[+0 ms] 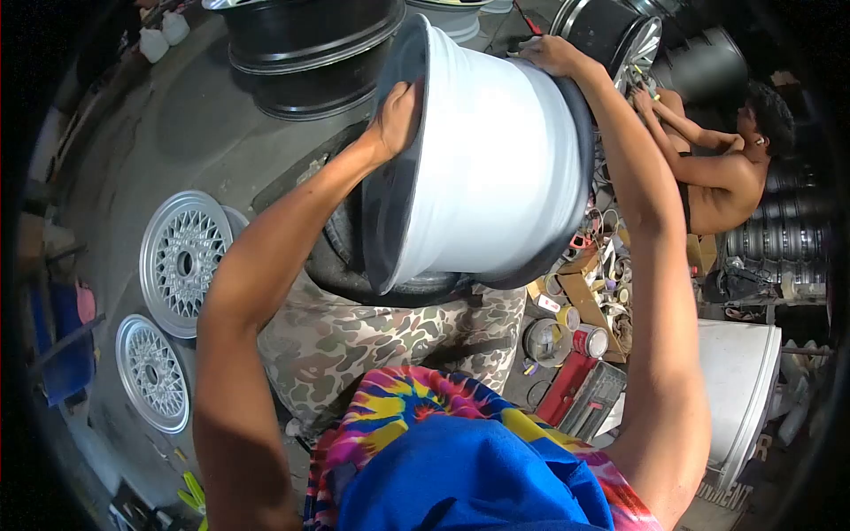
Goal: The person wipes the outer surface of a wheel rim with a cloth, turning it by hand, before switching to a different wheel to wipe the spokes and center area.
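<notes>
Blue cloth [474, 487] bulges up at the bottom edge, over a tie-dye shirt [376, 438], with camouflage trousers [332, 345] beyond. Past the knees, a wide white wheel barrel [500, 159] lies on its side between the two hands, its open end facing left and a black tire [341, 221] beneath and beside it. Both hands are clamped on this barrel, well apart from each other: the left hand [398, 121] curls at the inner side of the open end's flange, its fingertips hidden, while the right hand [553, 55] bends over the upper edge of the opposite end. To the left, two silver mesh wheels [202, 252] stand out against the grey floor; black wheel rims [310, 53] sit beyond the left hand. On the right, a seated co-worker [722, 177] has both hands at a bright-spoked wheel [639, 55], and a red-and-black toolbox [575, 398] lies beside the wearer's right arm.
</notes>
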`<state>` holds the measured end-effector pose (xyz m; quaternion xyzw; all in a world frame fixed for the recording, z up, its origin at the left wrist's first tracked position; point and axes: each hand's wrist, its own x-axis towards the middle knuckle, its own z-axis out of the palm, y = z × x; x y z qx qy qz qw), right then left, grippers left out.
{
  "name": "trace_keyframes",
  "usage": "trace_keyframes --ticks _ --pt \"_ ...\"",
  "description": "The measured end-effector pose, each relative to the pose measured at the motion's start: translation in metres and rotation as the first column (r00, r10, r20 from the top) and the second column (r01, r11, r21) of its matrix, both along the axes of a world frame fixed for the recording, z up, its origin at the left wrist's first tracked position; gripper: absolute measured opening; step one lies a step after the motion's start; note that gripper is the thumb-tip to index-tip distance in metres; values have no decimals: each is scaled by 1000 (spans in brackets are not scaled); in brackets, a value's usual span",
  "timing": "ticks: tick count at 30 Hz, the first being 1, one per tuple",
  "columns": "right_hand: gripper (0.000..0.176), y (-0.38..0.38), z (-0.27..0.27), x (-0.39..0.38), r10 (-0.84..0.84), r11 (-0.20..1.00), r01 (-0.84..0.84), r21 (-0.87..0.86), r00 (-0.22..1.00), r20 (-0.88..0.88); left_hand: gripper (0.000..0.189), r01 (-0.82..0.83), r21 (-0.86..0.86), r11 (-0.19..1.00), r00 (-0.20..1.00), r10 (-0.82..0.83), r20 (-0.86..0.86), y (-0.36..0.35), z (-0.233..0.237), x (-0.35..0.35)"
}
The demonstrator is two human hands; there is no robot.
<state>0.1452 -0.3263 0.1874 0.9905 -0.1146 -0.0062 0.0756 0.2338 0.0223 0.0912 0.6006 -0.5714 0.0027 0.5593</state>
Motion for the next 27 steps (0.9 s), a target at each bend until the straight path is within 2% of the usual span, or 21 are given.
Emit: trace_keyframes --ticks 2,3,5,6,7,9,11,13,14,15,17,18,20,21,23,24,25,27 --pt "41 -16 -2 14 163 984 -175 -29 956 -242 35 -45 -23 999 991 48 127 -2 -2 7" --pt "41 -9 3 1 154 986 -166 -26 956 -249 32 7 -49 999 991 0 134 -3 -2 9" --pt "40 24 21 -47 125 991 -125 47 992 -6 30 33 -60 998 989 -24 147 -2 0 5" --pt "37 41 16 -78 88 991 -104 89 981 172 29 47 -66 997 987 -36 154 -2 1 4" --pt "34 61 8 -112 44 987 -94 131 938 343 30 55 -56 997 991 -47 124 -2 1 3" --pt "32 141 1 -178 74 984 -152 90 820 567 32 61 -31 998 993 -57 100 -3 -2 5" --pt "33 218 -23 -225 -177 970 27 241 760 625 34 60 -15 998 993 -59 101 -3 -4 3" --pt "35 269 -70 -264 -175 980 63 189 728 663 39 29 51 998 998 -33 61 -1 3 2" --pt "35 292 -98 -286 -214 969 83 233 755 620 40 158 136 978 966 -125 -226 -7 -9 15" --pt "35 312 -120 -304 -247 956 99 277 781 574 40 152 133 979 967 -120 -223 -5 -9 19" --pt "37 343 -135 -328 -225 954 129 272 906 359 43 21 267 963 961 54 -271 -1 -9 20" --pt "37 347 -139 -336 -223 954 125 274 905 361 43 17 268 963 962 57 -268 -1 -13 23" --pt "35 344 -145 -346 -306 936 174 306 831 466 39 -272 363 891 953 302 -30 2 -23 32" --pt "35 340 -142 -344 -302 936 166 312 832 465 39 -279 368 887 950 310 -26 6 -28 36" --pt "35 324 -130 -332 -529 841 289 457 611 589 32 -290 349 891 953 302 19 15 -40 42" --pt "37 317 -132 -325 -611 781 276 560 522 595 31 -292 440 849 939 342 -37 18 -46 45" --pt "37 316 -137 -321 -606 782 260 566 530 593 38 -310 488 816 931 365 -17 21 -61 52" --pt "38 315 -154 -311 -845 421 211 882 445 297 47 -234 724 649 960 272 66 29 -81 69"
